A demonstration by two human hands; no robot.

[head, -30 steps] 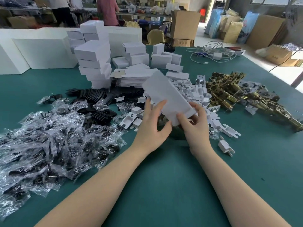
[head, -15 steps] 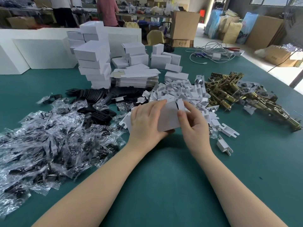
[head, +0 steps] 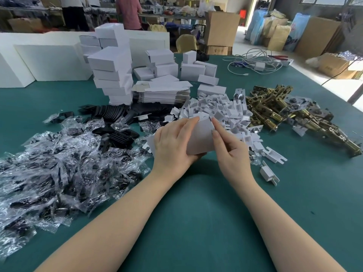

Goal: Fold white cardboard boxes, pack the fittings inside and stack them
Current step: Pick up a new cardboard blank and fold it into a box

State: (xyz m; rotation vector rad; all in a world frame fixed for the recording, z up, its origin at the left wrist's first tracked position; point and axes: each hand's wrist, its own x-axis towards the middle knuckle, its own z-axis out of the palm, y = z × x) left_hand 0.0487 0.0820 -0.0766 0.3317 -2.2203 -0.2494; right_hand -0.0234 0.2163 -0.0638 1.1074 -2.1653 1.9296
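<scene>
At the centre of the frame, a worker's two hands close on a white cardboard box blank (head: 200, 137) that a second ago stood raised and flat, tilted toward the upper part of the picture. It has since come down low over the green tabletop (head: 196, 213) and begun to take shape. The left hand (head: 172, 143) wraps round the blank's left side, fingers curled over its top edge. The right hand (head: 228, 152) grips the right edge, its forefinger running up along the fold and pressing a small flap near the top. The change suggests that folding is now under way, with packing and stacking of this box yet to come.

Just behind the hands lies a heap of white plastic fittings (head: 222, 108). Brass latch parts (head: 284, 112) spread toward the right of the frame, and clear bags of black parts (head: 59, 165) fill the left. A pile of flat blanks (head: 163, 93) sits above centre, beside a stack of finished boxes (head: 112, 73) at upper left, unchanged over the interval.
</scene>
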